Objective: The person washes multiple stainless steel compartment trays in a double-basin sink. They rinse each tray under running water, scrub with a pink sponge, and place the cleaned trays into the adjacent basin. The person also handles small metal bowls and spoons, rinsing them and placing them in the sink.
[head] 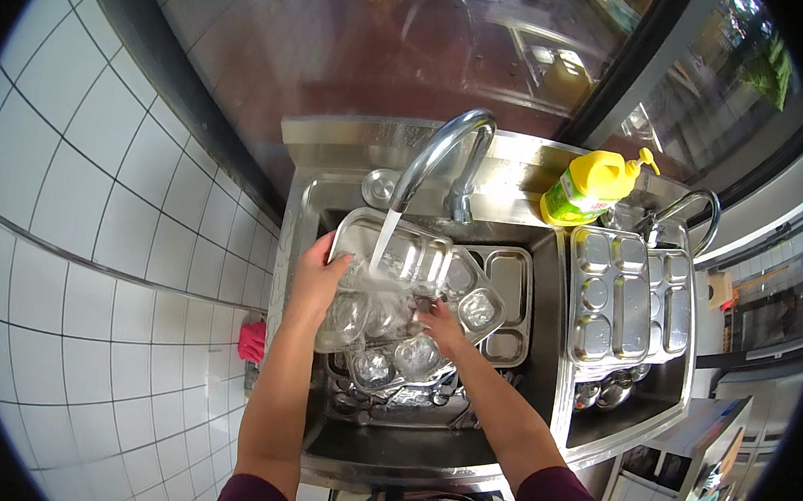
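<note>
Over the left sink basin [429, 455], a stainless steel compartment tray [412, 255] lies tilted under running water. My left hand [317, 272] grips its left edge, with the thumb over the rim. At the tray's lower right edge, my right hand [443, 331] has its fingers curled onto the metal; splashing water blurs the fingertips. A stream from the chrome faucet [444, 145] strikes the tray's upper part. Beneath it, more compartment trays [511, 279] are stacked at different angles. Spoons or similar metal utensils [345, 404] lie partly hidden below them.
In the right basin stand compartment trays [611, 296] above round metal pieces [615, 391]. A yellow pump bottle [591, 187] bearing writing sits on the back ledge. A second faucet [702, 198] is at right. White tiled wall [158, 233] borders the left, near a pink cloth [252, 341].
</note>
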`<state>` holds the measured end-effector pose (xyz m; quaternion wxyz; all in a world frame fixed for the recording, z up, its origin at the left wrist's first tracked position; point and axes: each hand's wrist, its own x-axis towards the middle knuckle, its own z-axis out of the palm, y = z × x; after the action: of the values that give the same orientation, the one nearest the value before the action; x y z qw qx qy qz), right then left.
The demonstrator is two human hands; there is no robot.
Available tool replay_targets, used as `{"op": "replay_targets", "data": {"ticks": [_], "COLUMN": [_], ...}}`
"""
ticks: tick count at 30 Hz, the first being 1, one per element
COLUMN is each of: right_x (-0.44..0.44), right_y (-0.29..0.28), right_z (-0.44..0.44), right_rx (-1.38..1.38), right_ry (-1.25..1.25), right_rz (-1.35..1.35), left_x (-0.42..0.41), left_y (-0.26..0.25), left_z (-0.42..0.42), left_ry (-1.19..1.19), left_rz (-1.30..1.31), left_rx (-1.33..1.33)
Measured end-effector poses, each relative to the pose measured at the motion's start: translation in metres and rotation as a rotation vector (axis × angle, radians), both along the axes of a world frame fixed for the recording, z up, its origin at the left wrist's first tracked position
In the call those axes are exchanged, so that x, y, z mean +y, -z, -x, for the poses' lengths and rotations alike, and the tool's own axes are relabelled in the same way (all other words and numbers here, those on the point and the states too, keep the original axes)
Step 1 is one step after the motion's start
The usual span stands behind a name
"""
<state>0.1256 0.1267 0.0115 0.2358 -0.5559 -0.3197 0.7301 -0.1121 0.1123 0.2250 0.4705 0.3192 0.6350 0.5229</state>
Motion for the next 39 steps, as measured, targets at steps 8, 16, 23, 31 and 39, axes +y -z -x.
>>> {"op": "replay_targets", "data": {"ticks": [8, 16, 23, 31, 39], "right_x": [0.044, 0.046, -0.008, -0.028, -0.041], "right_y": [-0.054, -0.090, -0.139, -0.172, -0.140], "right_z": [0.092, -0.074, -0.092, -0.060, -0.064], "right_rx": [0.237, -0.238, -0.343, -0.732, -1.191], "right_ry": [-0.142, -0.644, -0.287, -0.674, -0.937], "right_rz": [-0.110, -0.204, -1.251, -1.714, -1.444], "left_x": [-0.061, -0.105, -0.052, -0.055, -0.066], "left_y": [-0.051, 0.047, 0.083, 0.095, 0.144], "left_z": [0.009, -0.021, -0.038, -0.027, -0.031], "left_ry": [-0.261, -0.402, -0.456, -0.299, -0.306], "left_rz": [-0.164, -0.050, 0.327, -0.497, -0.398], "left_rx": [0.162, 0.003, -0.911, -1.144, -1.197]}}
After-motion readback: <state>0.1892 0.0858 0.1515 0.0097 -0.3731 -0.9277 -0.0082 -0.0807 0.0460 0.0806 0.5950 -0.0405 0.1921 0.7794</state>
